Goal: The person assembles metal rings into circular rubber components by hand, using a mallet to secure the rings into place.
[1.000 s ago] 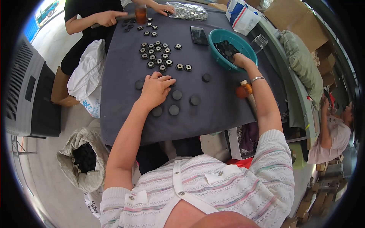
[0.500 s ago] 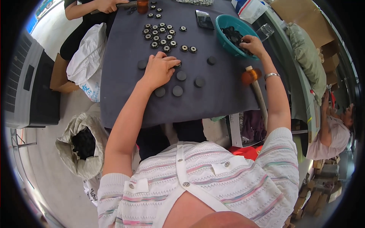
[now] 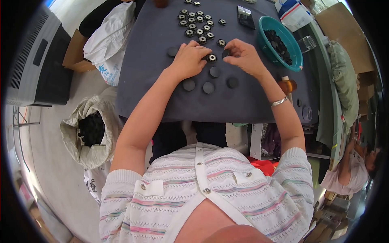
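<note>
My left hand (image 3: 189, 60) rests on the grey cloth, its fingertips closed around the near side of a small black wheel with a metal centre (image 3: 212, 58). Just to the right, my right hand (image 3: 244, 58) pinches a dark round disc (image 3: 226, 53) between thumb and fingers, apart from the wheel. Several flat black discs (image 3: 208, 88) lie below and beside my hands. Beyond them sits a cluster of black wheels with metal centres (image 3: 199, 32). A teal bowl (image 3: 298, 67) holding black pieces stands on the right.
An amber-headed hammer (image 3: 287, 85) lies partly behind my right forearm. A phone (image 3: 245, 17) and a clear glass (image 3: 306, 43) are near the bowl. On the floor at left stands an open sack (image 3: 71, 139) of black pieces. Another person (image 3: 348, 166) is at far right.
My right hand has left the teal bowl and come over beside my left hand, with a dark disc in its fingers. The left hand stays at the wheel. The whole view has shifted.
</note>
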`<action>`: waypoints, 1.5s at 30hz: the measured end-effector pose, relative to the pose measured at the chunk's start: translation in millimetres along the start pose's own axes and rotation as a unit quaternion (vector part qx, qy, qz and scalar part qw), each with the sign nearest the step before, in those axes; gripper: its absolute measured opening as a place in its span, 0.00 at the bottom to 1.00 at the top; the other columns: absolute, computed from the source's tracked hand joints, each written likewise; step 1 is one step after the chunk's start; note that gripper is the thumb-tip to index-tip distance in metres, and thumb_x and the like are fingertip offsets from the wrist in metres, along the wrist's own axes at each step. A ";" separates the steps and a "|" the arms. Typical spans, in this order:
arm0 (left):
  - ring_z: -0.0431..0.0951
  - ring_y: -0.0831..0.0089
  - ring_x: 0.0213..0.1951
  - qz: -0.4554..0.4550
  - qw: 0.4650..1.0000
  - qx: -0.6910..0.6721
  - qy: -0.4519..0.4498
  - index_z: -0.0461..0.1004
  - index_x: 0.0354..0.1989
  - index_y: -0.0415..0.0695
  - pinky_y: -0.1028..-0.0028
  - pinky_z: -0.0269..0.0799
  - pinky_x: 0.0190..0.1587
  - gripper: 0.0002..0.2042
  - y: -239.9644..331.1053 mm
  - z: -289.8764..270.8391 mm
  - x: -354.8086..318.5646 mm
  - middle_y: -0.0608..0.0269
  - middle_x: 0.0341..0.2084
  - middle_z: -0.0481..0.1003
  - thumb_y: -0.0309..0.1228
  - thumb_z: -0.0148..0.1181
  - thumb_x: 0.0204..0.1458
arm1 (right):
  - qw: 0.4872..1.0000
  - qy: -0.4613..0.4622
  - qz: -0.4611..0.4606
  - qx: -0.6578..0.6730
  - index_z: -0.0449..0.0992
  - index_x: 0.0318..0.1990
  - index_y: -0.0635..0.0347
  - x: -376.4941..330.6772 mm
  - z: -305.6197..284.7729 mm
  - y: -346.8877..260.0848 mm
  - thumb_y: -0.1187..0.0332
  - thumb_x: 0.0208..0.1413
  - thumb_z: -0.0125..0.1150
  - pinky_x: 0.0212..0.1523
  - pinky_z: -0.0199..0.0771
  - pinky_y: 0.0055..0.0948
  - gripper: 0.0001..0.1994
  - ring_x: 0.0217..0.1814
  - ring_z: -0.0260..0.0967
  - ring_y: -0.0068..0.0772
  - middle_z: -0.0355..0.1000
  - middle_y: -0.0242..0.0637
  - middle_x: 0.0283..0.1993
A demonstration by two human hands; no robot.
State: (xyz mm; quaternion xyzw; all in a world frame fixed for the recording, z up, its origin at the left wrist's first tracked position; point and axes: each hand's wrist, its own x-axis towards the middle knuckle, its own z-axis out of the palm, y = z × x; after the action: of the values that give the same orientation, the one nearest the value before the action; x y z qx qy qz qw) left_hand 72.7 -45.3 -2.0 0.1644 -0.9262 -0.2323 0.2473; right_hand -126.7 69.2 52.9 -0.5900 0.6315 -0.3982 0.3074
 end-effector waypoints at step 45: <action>0.72 0.62 0.40 -0.017 0.997 0.063 0.031 0.79 0.37 0.45 0.64 0.71 0.41 0.10 -0.4 -5.6 -5.2 0.62 0.30 0.72 0.32 0.63 0.45 | 0.868 -0.109 -0.094 -0.475 0.72 0.44 0.61 23.8 40.9 -21.7 0.66 0.46 0.66 0.44 0.72 0.44 0.17 0.43 0.72 0.51 0.73 0.47 0.37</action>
State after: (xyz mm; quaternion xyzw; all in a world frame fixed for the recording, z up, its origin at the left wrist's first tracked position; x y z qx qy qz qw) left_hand 80.0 -45.4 0.1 0.2026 -0.9280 -0.1721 0.2609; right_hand -83.5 40.2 53.4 -0.7614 0.6479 -0.0106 0.0185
